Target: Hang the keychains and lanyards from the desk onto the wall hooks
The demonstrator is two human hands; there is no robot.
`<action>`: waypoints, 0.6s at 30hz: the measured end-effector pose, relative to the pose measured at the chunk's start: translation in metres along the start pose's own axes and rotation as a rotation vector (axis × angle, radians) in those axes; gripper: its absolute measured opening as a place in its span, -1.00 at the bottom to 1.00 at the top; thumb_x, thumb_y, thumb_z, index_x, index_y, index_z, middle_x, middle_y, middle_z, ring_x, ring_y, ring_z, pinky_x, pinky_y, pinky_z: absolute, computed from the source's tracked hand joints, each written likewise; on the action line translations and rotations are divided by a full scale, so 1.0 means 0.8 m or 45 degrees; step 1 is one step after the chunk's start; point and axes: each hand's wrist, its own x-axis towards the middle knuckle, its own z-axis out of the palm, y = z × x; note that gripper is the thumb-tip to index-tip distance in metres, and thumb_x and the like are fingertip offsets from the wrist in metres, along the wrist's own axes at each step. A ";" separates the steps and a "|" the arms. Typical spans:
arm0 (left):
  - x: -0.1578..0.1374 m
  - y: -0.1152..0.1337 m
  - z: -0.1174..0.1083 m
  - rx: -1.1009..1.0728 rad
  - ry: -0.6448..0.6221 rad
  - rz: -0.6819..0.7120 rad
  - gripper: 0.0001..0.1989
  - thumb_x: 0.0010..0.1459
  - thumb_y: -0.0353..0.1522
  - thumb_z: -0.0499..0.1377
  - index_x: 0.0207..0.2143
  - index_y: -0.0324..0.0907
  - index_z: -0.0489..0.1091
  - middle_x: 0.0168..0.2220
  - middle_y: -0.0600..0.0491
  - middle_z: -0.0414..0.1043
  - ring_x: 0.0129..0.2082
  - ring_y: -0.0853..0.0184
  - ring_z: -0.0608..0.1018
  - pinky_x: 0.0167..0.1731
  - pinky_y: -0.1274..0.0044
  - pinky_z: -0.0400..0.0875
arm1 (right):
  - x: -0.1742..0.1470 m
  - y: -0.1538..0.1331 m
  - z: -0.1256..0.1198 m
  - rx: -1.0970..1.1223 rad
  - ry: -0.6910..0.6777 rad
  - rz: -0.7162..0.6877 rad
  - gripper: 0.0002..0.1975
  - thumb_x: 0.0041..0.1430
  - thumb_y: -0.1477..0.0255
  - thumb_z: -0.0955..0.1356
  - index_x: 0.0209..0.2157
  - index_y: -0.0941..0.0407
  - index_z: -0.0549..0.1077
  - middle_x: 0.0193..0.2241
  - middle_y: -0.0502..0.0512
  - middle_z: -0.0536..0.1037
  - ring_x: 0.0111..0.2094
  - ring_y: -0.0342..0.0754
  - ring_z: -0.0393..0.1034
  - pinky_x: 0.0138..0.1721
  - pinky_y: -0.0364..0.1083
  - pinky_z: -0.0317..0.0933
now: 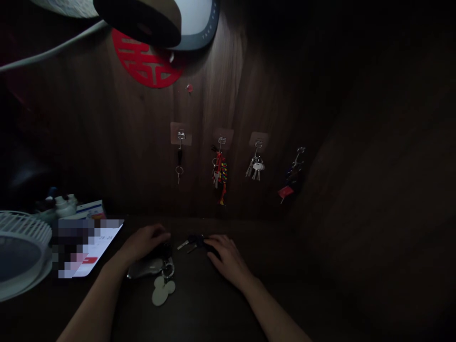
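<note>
Keys [195, 241] are lying at the right hand's [228, 260] slightly spread fingertips, a mouse-shaped tag [161, 293] near the left hand's [143, 242] half-curled fingers; neither grip is showing clearly.

On the surface [206, 308], a pair of keys [190, 243] lies between the left hand [147, 240] and the right hand [228, 259], at the right fingertips. On the near side of the left hand lie a key case [145, 269], a key ring [168, 270] to its right, and a mouse-head tag [161, 293] nearest. Farther left are a calendar [105, 244], then a fan [21, 256], with bottles [65, 207] behind the calendar. On the far panel [149, 152], four hooks [181, 135] in a row hold hanging keys [257, 167].
</note>
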 end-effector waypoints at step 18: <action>-0.002 0.048 0.019 -0.819 0.032 -0.012 -0.64 0.01 -0.05 0.12 -0.33 -0.13 0.46 -0.20 0.00 0.52 -0.17 0.21 0.51 -0.24 0.51 0.38 | 0.003 0.014 -0.011 -0.007 0.134 0.160 -0.74 0.17 0.53 0.25 -0.13 0.02 0.44 -0.13 0.09 0.51 -0.06 0.01 0.32 -0.05 0.02 0.12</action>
